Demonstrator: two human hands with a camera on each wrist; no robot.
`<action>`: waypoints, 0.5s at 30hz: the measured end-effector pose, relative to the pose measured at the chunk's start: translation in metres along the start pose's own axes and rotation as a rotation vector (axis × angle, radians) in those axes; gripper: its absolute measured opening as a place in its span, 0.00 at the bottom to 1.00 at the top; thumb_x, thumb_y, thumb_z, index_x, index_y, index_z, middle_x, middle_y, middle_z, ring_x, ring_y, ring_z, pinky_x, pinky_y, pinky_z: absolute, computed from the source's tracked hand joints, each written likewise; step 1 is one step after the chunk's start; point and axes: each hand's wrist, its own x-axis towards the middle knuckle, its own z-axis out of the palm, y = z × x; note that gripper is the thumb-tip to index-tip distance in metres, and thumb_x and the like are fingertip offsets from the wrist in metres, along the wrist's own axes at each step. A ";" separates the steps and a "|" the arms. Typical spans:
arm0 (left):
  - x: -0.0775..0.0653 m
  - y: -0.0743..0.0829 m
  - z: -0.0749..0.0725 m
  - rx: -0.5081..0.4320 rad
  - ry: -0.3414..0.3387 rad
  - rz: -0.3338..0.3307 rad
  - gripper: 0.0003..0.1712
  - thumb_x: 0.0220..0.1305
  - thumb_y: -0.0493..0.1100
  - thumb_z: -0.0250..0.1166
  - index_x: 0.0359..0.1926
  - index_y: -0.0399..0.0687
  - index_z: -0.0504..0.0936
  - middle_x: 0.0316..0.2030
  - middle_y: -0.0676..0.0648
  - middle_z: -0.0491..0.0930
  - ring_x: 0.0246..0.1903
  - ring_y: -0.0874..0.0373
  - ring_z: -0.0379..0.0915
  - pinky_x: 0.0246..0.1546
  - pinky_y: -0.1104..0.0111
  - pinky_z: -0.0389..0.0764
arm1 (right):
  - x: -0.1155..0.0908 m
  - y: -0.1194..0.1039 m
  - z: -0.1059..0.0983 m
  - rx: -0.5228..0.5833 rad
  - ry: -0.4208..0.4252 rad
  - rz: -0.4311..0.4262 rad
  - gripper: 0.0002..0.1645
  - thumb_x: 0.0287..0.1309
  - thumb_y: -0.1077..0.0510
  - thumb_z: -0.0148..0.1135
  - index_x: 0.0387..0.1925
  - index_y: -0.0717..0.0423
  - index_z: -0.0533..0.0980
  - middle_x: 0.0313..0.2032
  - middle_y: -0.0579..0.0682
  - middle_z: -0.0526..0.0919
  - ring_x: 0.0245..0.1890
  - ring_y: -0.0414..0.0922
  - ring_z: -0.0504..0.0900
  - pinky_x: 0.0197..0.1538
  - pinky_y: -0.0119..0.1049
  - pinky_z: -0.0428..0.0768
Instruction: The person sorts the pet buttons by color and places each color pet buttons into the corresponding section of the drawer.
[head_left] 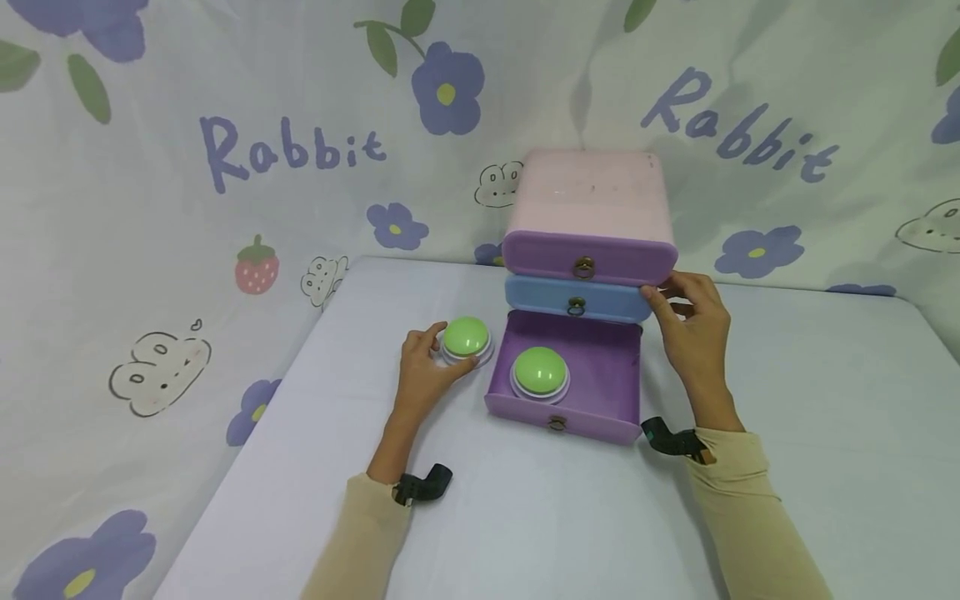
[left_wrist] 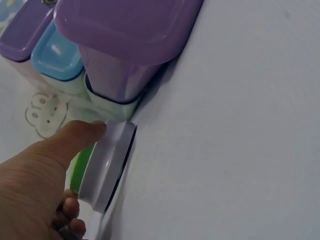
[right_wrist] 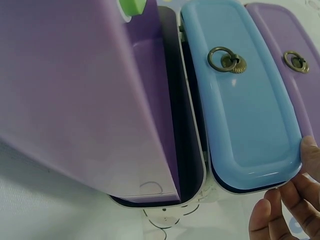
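Observation:
My left hand [head_left: 422, 379] grips a round push button [head_left: 466, 335] with a green dome and a white base, thumb on one side and fingers on the other. It is just left of a small drawer cabinet [head_left: 592, 192] with a pink top. The cabinet's bottom purple drawer [head_left: 603, 375] is pulled out, and a second green push button [head_left: 540, 372] sits in its left part. At the cabinet's right side my right hand [head_left: 693, 325] holds the casing, the thumb at the front edge by the closed blue drawer [right_wrist: 250, 110] and the fingers along the side.
The top purple drawer [head_left: 547, 254] is closed and has a brass ring pull. A white cloth [head_left: 810, 433] covers the table. Behind stands a white curtain [head_left: 300, 75] printed with flowers, rabbits and lettering.

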 end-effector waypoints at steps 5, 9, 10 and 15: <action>0.003 0.001 0.005 0.024 0.010 -0.007 0.46 0.37 0.57 0.76 0.58 0.47 0.70 0.36 0.46 0.60 0.41 0.55 0.54 0.42 0.64 0.63 | 0.000 -0.001 0.000 0.020 0.004 0.011 0.19 0.53 0.60 0.65 0.47 0.62 0.78 0.41 0.54 0.76 0.41 0.44 0.76 0.40 0.23 0.73; 0.005 0.002 0.007 0.044 0.031 -0.015 0.44 0.35 0.58 0.77 0.55 0.47 0.73 0.36 0.46 0.60 0.41 0.54 0.55 0.41 0.64 0.63 | 0.000 -0.001 0.000 0.020 0.005 0.018 0.19 0.53 0.60 0.65 0.48 0.61 0.78 0.42 0.54 0.75 0.41 0.45 0.76 0.40 0.24 0.72; 0.005 0.002 0.007 0.046 0.036 -0.015 0.43 0.35 0.58 0.77 0.54 0.47 0.73 0.36 0.46 0.60 0.41 0.54 0.55 0.41 0.65 0.63 | -0.001 -0.001 0.000 0.014 0.003 0.018 0.19 0.53 0.60 0.65 0.48 0.61 0.77 0.42 0.54 0.75 0.41 0.46 0.76 0.40 0.24 0.73; 0.004 0.001 0.006 0.015 0.092 -0.010 0.40 0.34 0.58 0.77 0.51 0.47 0.75 0.36 0.47 0.59 0.38 0.55 0.56 0.39 0.66 0.62 | -0.003 -0.005 0.000 -0.026 -0.007 0.018 0.21 0.53 0.59 0.65 0.49 0.62 0.77 0.43 0.54 0.75 0.44 0.51 0.75 0.41 0.26 0.72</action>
